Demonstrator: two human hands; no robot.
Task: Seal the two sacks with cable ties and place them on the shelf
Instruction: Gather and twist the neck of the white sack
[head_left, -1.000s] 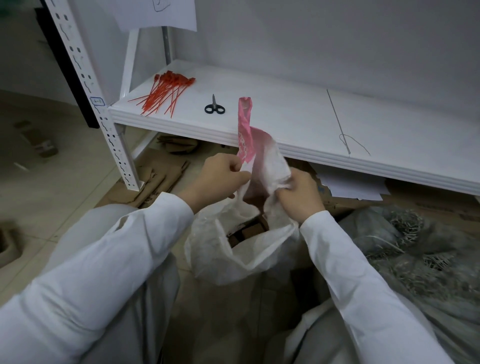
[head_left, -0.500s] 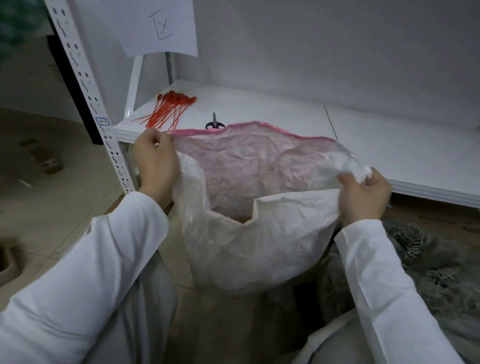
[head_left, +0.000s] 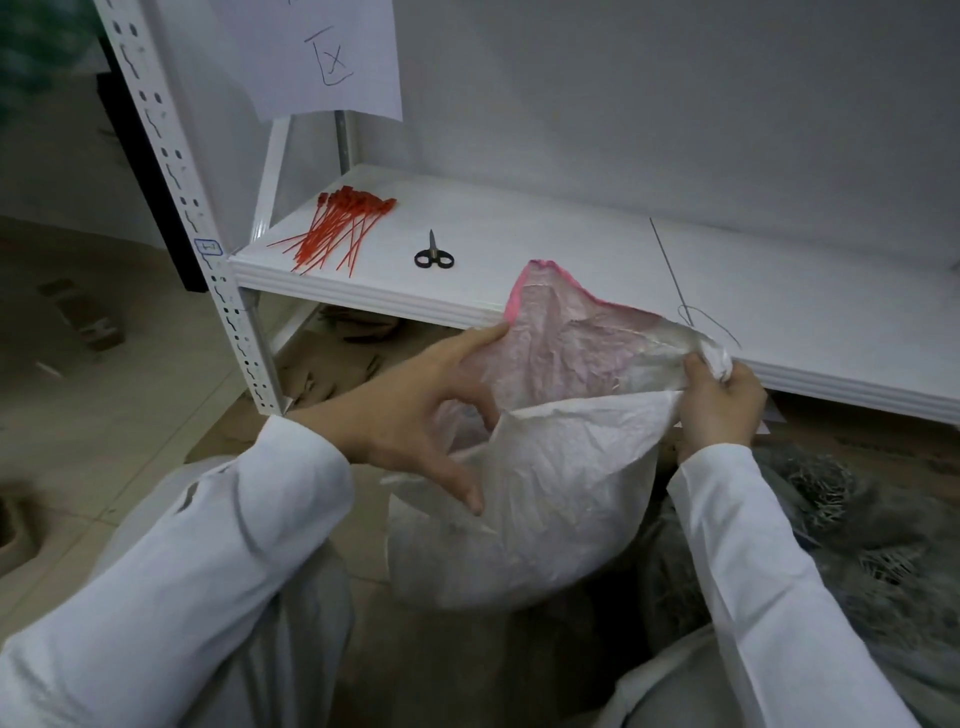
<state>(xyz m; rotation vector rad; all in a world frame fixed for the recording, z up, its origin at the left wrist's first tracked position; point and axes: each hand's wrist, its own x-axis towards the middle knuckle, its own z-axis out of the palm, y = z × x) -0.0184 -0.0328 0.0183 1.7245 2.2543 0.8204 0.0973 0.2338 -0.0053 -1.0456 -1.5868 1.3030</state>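
White long sleeves (head_left: 218, 545) nearest the camera, one per arm.

Sack position: the white woven plastic sack with a pink hem (head_left: 561, 493) stood low between the two arms, in front of and below the shelf's front edge. Its mouth lay between the grips, with the left grip at the mouth's left side and the right grip at its right corner.

Sack appearance: thin, crinkled, partly translucent. Mouth open. The far wall was raised and flushed pink inside, and the near wall had folded down lower. Contents could not be made out.

Left grip (head_left: 415, 410): spread wide, clasping nothing. The forefinger was straight and touched the pink hem; the thumb rested on the near wall lower down.

Right grip (head_left: 722, 405): closed tight, pinching the bunched right corner of the sack's rim.

Right of the sack, on the floor: a grey translucent bundle (head_left: 883, 519) with pale strands showing through.

Beyond, on the white shelf board (head_left: 571, 244): a loose bunch of red cable ties (head_left: 343, 228) at the left end, and small black-handled scissors (head_left: 434, 254) just right of them, apart from the sack.
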